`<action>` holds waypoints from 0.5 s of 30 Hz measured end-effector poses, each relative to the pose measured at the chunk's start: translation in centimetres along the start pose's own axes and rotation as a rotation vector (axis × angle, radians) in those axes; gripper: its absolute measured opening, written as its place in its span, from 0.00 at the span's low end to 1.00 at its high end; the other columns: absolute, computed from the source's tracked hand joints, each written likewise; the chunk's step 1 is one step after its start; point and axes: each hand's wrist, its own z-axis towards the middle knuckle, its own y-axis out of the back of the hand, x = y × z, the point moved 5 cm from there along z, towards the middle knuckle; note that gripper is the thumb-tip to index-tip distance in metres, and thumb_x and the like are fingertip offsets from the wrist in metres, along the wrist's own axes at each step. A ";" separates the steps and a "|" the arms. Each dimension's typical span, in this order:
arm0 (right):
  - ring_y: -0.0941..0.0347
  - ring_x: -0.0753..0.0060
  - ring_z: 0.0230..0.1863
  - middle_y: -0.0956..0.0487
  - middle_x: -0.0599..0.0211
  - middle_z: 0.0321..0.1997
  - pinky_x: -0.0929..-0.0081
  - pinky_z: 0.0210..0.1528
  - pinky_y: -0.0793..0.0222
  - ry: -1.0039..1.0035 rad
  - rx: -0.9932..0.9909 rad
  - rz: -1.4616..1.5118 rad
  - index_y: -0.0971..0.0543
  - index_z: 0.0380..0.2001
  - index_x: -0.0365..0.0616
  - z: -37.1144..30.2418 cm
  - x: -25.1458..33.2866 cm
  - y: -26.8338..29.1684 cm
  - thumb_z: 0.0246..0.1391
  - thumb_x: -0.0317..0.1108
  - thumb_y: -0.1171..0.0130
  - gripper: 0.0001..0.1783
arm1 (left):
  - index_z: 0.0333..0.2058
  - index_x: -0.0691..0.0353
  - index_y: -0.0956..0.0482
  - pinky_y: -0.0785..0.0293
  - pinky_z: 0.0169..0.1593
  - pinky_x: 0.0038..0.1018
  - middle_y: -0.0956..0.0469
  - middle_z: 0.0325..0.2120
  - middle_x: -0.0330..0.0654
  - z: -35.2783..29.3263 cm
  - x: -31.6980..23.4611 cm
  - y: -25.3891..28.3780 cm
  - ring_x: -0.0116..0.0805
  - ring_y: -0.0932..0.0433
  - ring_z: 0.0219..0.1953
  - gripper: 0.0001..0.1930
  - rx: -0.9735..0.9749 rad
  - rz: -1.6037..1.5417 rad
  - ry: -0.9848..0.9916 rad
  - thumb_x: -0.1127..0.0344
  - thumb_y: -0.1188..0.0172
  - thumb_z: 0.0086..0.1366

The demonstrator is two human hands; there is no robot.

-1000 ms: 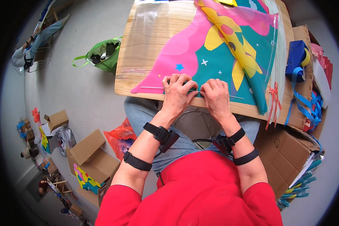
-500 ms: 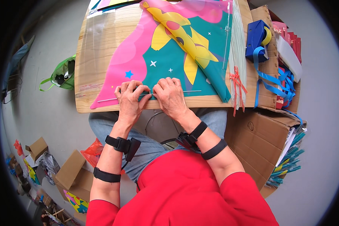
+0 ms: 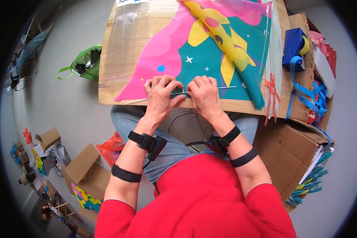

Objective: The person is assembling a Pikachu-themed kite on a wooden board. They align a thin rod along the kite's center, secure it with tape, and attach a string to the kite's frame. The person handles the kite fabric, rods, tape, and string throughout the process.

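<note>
A thin white rod [image 3: 228, 87] lies along the near edge of a printed sheet [image 3: 166, 55], which is pink and teal with stars and a yellow cartoon figure. My left hand [image 3: 159, 99] pinches the rod from the left, thumb and forefinger curled round it. Close beside it, my right hand [image 3: 204, 97] grips the rod with bent fingers. A small pale piece shows on the rod in the narrow gap between my hands; its exact kind is unclear. On the right, part of the sheet is folded over into a tapering roll [image 3: 226, 43].
The sheet rests on a wooden table [image 3: 125, 47]. Along its right side lie a bundle of white rods [image 3: 273, 59] tied with red string [image 3: 272, 93], a blue tape dispenser [image 3: 292, 49] and blue ribbon [image 3: 305, 93]. A cardboard box [image 3: 283, 152] stands at lower right; a green bag [image 3: 87, 63] is left.
The view has shifted, so the table sits farther right and higher. My hands stay at the sheet's near edge, with a slightly wider gap between their fingertips.
</note>
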 end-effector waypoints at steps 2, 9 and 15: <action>0.30 0.63 0.42 0.28 0.66 0.34 0.61 0.50 0.39 -0.002 -0.003 -0.014 0.24 0.30 0.48 0.1 0.0 -0.1 0.47 0.29 0.35 0.08 | 0.41 0.49 0.18 0.45 0.59 0.41 0.25 0.43 0.33 0.0 0.2 0.1 0.37 0.30 0.52 0.19 0.017 -0.016 -0.004 0.60 0.25 0.48; 0.29 0.63 0.41 0.27 0.67 0.33 0.61 0.48 0.39 -0.025 -0.021 -0.042 0.24 0.29 0.49 0.3 0.0 0.0 0.48 0.32 0.33 0.08 | 0.43 0.49 0.18 0.47 0.61 0.45 0.25 0.42 0.33 0.1 0.5 -0.1 0.37 0.30 0.52 0.22 0.062 -0.024 0.044 0.61 0.24 0.46; 0.28 0.62 0.40 0.27 0.67 0.33 0.62 0.46 0.39 -0.043 -0.013 -0.027 0.24 0.29 0.49 0.5 -0.2 0.0 0.48 0.31 0.33 0.08 | 0.43 0.49 0.19 0.48 0.61 0.46 0.25 0.40 0.32 0.7 0.5 0.0 0.37 0.30 0.51 0.23 0.113 -0.018 0.074 0.60 0.23 0.46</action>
